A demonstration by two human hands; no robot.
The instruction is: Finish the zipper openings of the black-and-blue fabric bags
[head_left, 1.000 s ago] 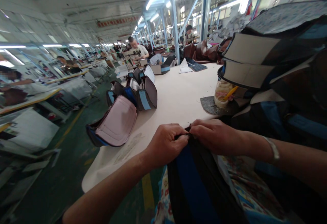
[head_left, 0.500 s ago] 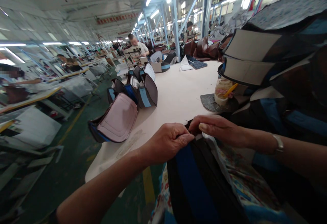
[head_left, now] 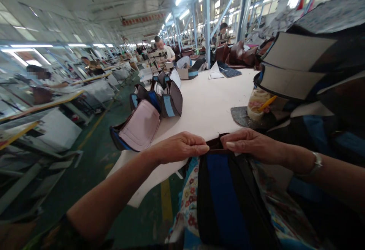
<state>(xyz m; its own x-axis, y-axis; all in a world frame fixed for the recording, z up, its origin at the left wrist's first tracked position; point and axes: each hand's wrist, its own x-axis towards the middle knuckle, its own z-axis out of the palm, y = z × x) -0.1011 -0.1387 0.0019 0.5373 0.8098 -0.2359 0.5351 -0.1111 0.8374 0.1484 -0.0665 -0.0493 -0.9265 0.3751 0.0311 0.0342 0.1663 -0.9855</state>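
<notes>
A black bag panel with a wide blue stripe (head_left: 225, 200) lies across my lap and reaches the near edge of the white table (head_left: 211, 105). My left hand (head_left: 178, 148) is closed, pinching the panel's top edge at its left corner. My right hand (head_left: 251, 145) is closed on the same edge at its right corner, thumb on top. Between the two hands the edge shows a brown lining. A bracelet sits on my right wrist.
A pink bag piece (head_left: 139, 126) and several dark bags with blue trim (head_left: 168, 101) stand along the table's left edge. A plastic jar with a yellow tool (head_left: 258, 103) rests on a dark scrap. Stacked bag parts (head_left: 308, 63) tower at the right. Other people work far off.
My hands have moved apart along the panel's top edge, spreading it flat so the blue stripe faces up. The view has shifted slightly to the left.
</notes>
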